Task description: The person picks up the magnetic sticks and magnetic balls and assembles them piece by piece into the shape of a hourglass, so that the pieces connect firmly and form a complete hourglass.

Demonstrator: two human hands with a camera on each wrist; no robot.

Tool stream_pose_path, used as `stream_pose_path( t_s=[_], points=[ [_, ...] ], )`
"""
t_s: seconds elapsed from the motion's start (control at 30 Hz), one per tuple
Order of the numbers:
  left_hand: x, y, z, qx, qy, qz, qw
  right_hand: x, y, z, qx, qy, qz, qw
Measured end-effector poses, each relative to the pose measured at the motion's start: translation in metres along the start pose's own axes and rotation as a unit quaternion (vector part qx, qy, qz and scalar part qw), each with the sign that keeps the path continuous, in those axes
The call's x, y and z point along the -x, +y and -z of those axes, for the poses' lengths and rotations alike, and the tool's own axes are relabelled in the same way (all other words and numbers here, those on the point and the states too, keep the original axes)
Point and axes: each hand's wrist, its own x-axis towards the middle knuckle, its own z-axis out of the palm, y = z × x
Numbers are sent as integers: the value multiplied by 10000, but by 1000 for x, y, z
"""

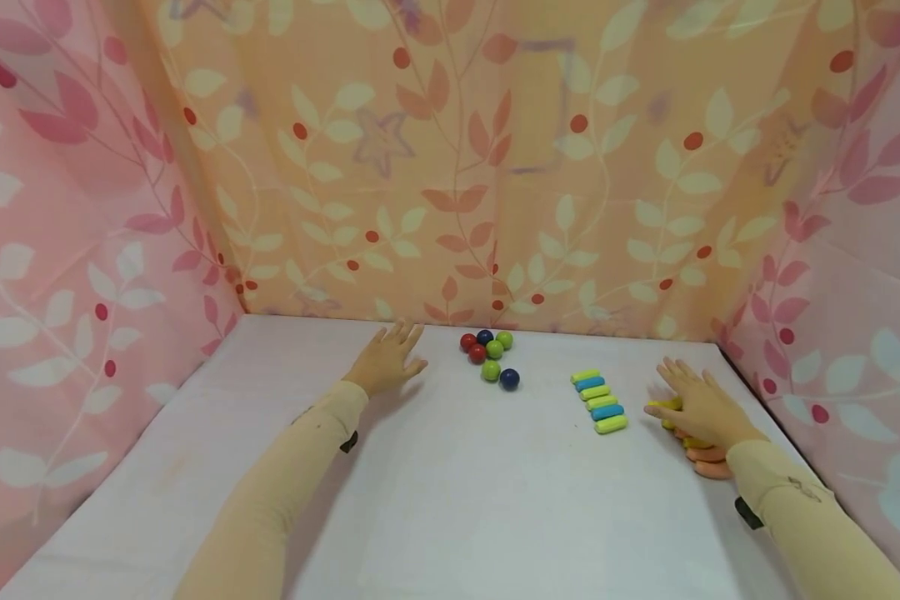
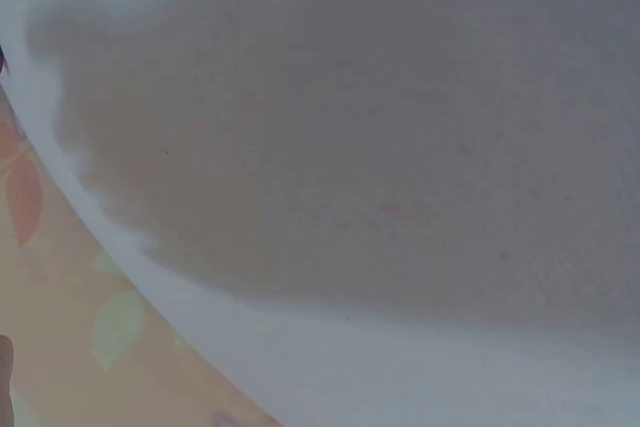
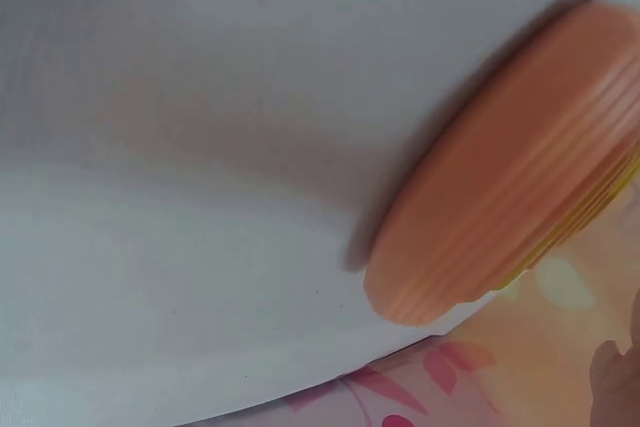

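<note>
In the head view my left hand hovers over the back of the table with its fingers spread, holding nothing. To its right lies a group of balls: red, dark blue and green. My right hand reaches out, fingers extended, over a row of orange and yellow curved pieces, partly hiding them; whether it touches them I cannot tell. The right wrist view shows an orange piece close up, with part of the hand at the lower right edge.
Between the balls and my right hand lies a slanted row of short yellow-green and blue sticks. A white cloth covers the table. Leaf-patterned curtains enclose the back and both sides.
</note>
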Motion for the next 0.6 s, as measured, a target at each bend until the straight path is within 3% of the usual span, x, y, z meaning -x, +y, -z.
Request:
stream_pose_path(
  t_s=[0.3, 0.6],
  points=[
    [0, 7, -5, -46, -225, -344, 9991, 4, -7, -5, -125, -106, 99, 9998],
    [-1, 15, -9, 179, -345, -578, 9976, 6, -8, -4, -664, -230, -76, 9975]
  ],
)
